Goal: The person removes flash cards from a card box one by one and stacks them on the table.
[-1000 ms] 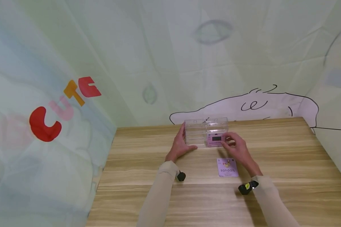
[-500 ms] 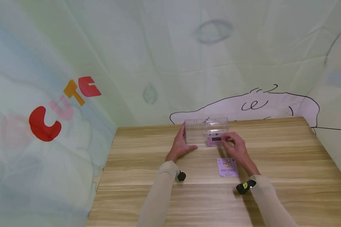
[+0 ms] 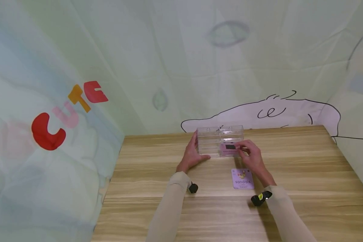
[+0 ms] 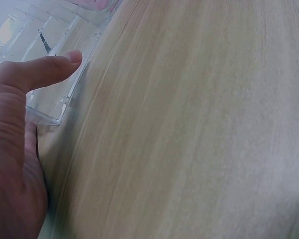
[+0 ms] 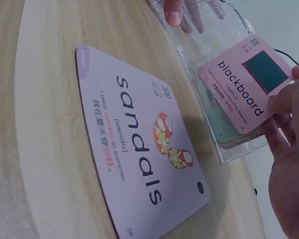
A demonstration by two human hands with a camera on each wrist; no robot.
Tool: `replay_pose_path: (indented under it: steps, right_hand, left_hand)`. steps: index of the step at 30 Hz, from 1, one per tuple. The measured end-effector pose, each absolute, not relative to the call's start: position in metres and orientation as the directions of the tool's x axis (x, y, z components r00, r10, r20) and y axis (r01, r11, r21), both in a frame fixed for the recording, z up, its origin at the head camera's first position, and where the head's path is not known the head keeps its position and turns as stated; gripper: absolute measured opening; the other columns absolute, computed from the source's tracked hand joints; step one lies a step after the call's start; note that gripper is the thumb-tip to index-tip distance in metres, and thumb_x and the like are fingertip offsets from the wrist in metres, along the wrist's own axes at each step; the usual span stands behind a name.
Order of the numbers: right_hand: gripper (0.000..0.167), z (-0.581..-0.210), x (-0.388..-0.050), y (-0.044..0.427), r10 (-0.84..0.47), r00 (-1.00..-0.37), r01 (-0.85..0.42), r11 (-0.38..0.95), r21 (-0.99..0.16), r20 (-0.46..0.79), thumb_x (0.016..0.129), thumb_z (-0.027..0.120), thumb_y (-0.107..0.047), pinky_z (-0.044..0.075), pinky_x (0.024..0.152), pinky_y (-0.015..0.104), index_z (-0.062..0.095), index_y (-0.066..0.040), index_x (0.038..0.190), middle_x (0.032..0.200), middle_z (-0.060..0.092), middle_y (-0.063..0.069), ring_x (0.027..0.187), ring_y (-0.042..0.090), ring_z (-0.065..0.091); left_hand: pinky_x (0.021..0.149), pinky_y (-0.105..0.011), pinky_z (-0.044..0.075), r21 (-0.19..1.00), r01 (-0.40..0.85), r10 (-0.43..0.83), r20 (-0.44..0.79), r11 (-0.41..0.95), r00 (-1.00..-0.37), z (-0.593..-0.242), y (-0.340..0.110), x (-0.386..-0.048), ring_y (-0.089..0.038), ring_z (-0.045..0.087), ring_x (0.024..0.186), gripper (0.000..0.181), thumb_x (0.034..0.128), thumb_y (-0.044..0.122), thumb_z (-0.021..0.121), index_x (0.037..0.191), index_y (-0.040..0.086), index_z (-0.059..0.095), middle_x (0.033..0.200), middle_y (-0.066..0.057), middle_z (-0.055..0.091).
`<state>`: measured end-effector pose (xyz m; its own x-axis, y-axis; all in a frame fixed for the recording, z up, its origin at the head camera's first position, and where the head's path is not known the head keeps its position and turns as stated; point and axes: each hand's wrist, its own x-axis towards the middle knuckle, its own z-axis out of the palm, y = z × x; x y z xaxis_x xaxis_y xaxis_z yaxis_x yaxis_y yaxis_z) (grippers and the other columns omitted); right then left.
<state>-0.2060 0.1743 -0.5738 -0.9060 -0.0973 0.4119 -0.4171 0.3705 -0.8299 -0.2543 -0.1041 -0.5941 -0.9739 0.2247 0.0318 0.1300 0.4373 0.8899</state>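
A clear plastic organizer (image 3: 208, 138) with stepped compartments stands near the back edge of the table. My left hand (image 3: 191, 156) grips its left end, the thumb (image 4: 60, 69) lying across the front; the other fingers are partly hidden. With thumb and fingers, my right hand (image 3: 251, 157) pinches the edge of a pink "blackboard" flashcard (image 5: 244, 99). That card leans at the organizer's right front compartment, over a green-edged card (image 5: 212, 109) and others stacked inside. On the table before it, a purple "sandals" flashcard (image 5: 139, 144) lies face up.
A wood-grain table (image 3: 145, 188) carries everything. Printed cloth (image 3: 157, 60) hangs behind and at the left, close to the table's back edge. Small dark wrist devices sit at both cuffs, the right one (image 3: 261, 198) above the table.
My right hand has shifted slightly left, and the blackboard card has tilted a little in its grip. The left hand, organizer and sandals card stay put.
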Motion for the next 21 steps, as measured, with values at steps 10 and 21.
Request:
replay_pose_path:
  steps: [10, 21]
  right_hand:
    - [0.033, -0.568, -0.206, 0.179, -0.11, -0.905, -0.423, 0.349, -0.836, 0.411, 0.091, 0.064, 0.02, 0.057, 0.096, 0.025, 0.069, 0.002, 0.117, 0.113, 0.063, 0.015, 0.106, 0.031, 0.063]
    - [0.033, -0.547, -0.203, 0.187, -0.138, -0.926, -0.377, 0.388, -0.841, 0.351, 0.096, 0.065, 0.011, 0.056, 0.1, 0.034, 0.064, -0.001, 0.127, 0.124, 0.061, 0.015, 0.112, 0.034, 0.063]
  left_hand:
    - [0.121, -0.025, 0.028, 0.889, 0.134, 0.223, 0.037, 0.437, -0.974, -0.596, -0.104, -0.255, -0.02, 0.031, 0.153, 0.138, 0.0681, 0.017, 0.099, 0.168, 0.025, 0.004, 0.172, -0.003, 0.02]
    - [0.122, -0.028, 0.03, 0.891, 0.132, 0.222, 0.037, 0.434, -0.974, -0.593, -0.105, -0.255, -0.022, 0.033, 0.152, 0.136, 0.0687, 0.016, 0.099, 0.168, 0.023, 0.007, 0.171, -0.006, 0.023]
